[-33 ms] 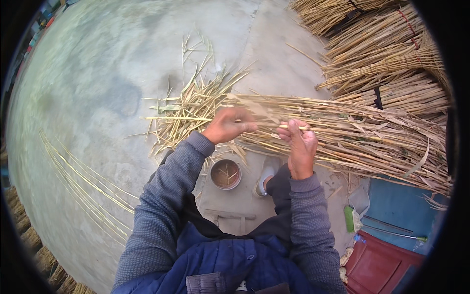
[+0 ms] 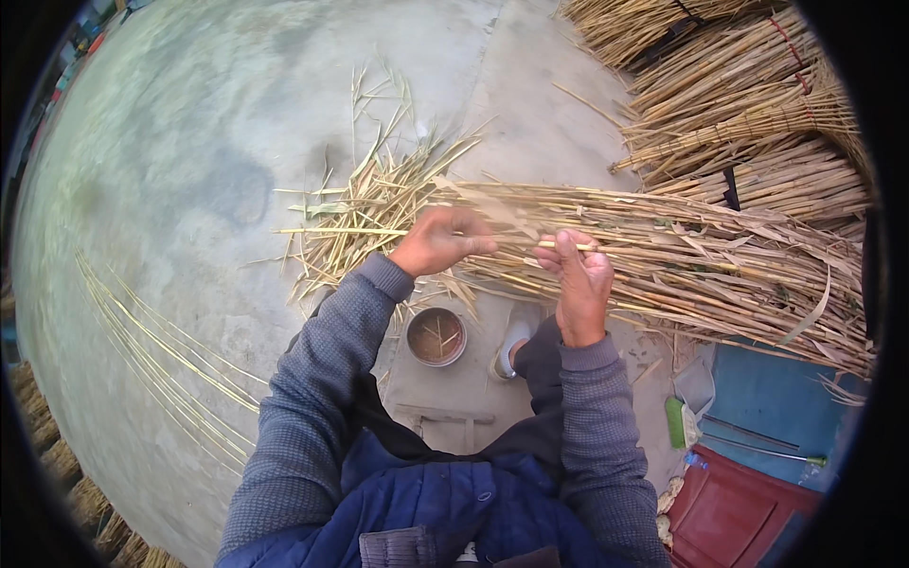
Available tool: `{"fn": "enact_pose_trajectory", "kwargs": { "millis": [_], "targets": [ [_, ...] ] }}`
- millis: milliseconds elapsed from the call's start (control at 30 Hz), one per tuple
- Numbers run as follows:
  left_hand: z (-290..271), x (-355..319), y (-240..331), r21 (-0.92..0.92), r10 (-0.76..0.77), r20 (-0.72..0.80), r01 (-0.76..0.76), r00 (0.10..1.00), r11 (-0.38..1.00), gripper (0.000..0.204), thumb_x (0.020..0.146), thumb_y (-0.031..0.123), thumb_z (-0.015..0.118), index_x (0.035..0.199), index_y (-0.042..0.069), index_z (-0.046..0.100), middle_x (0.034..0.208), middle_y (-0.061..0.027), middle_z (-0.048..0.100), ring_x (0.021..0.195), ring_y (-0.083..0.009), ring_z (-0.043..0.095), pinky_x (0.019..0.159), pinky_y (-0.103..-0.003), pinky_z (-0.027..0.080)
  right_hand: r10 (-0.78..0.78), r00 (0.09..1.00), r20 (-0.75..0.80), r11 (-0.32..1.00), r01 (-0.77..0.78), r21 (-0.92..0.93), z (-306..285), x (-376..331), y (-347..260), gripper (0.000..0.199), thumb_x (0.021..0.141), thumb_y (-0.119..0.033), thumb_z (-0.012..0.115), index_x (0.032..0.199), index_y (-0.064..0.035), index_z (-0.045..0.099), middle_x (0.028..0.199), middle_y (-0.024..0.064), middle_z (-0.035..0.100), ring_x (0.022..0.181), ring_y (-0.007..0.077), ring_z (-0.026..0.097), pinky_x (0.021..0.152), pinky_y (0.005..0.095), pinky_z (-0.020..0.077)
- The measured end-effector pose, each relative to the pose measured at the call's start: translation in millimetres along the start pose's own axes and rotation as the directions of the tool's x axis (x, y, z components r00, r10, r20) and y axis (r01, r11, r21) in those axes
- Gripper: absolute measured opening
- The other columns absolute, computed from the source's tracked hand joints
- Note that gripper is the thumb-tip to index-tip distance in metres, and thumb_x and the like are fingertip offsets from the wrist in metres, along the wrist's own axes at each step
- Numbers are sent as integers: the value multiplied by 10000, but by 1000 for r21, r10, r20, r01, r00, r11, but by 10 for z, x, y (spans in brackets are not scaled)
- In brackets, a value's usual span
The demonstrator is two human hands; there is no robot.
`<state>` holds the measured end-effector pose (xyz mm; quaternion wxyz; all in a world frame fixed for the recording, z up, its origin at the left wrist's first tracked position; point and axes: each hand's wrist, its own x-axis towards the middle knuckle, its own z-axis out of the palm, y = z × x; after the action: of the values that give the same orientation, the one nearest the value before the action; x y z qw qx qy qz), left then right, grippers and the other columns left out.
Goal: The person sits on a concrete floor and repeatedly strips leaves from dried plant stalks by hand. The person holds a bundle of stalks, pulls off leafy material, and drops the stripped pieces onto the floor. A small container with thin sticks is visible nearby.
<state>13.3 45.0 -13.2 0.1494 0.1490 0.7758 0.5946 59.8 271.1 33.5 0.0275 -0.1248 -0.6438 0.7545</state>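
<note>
My right hand [image 2: 582, 284] pinches a pale yellow reed stalk [image 2: 589, 248] between thumb and fingers. Left of it, my left hand [image 2: 437, 243] is closed, thumb against forefinger. A stalk in line with the one in my right hand emerges behind its knuckles, so it seems to grip the same reed; its palm is hidden. A dry, papery leaf [image 2: 488, 205], slightly blurred, slants just above the gap between my hands. Beneath both hands lies a long heap of reed stalks [image 2: 720, 256], stretching to the right. Short trimmings and leaves [image 2: 365, 213] are piled beyond my left hand.
Below my hands, a round metal bowl [image 2: 436, 337] with brownish contents stands on the concrete floor [image 2: 208, 123]. Several long thin stalks [image 2: 161, 350] lie at left. Bundled reeds [image 2: 739, 104] fill the upper right. A green brush [image 2: 675, 422] lies near a red panel [image 2: 734, 506].
</note>
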Motion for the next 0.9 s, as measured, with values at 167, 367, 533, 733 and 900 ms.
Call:
{"fn": "enact_pose_trajectory", "kwargs": {
  "millis": [167,367,533,733,900],
  "targets": [
    [-310,55,-104,-539,-237,-168,112,957,835,163,898,167,775,906,25,697,876,-52,732,886,-142,672,901,-303,500,-17,999,37,1000,17,0,-46,6,60,257,999,-203,674,1140,1,606,1027,151,719,870,177,710,797,301,584],
    [-767,-30,-390,397,92,-488,127,868,909,206,858,223,776,884,33,702,825,-58,722,815,-193,653,763,-359,461,2,1000,1,1000,-2,25,-41,32,93,232,997,-194,676,1135,-16,617,1045,155,724,873,174,709,801,295,584],
    [-762,-131,-356,726,418,-333,-53,845,686,222,843,301,754,858,81,735,852,-95,717,871,-306,625,764,-441,421,15,999,-33,1000,-15,9,-8,68,104,229,1001,-184,662,1129,-2,611,1054,168,721,874,182,707,790,294,590],
    [-420,-93,-268,92,96,-42,-92,994,991,254,861,287,796,905,38,768,858,-78,749,853,-216,701,817,-339,539,11,999,-31,999,-10,32,8,74,96,216,997,-190,678,1107,-16,613,1064,164,715,869,173,706,782,276,591],
    [-388,-79,-324,-233,-137,-21,129,990,964,154,865,179,809,882,36,756,877,-38,742,819,-122,674,797,-275,538,-11,1000,-13,999,12,31,24,63,88,221,999,-198,675,1116,-20,616,1072,167,716,867,169,705,793,283,593]
  ]
}}
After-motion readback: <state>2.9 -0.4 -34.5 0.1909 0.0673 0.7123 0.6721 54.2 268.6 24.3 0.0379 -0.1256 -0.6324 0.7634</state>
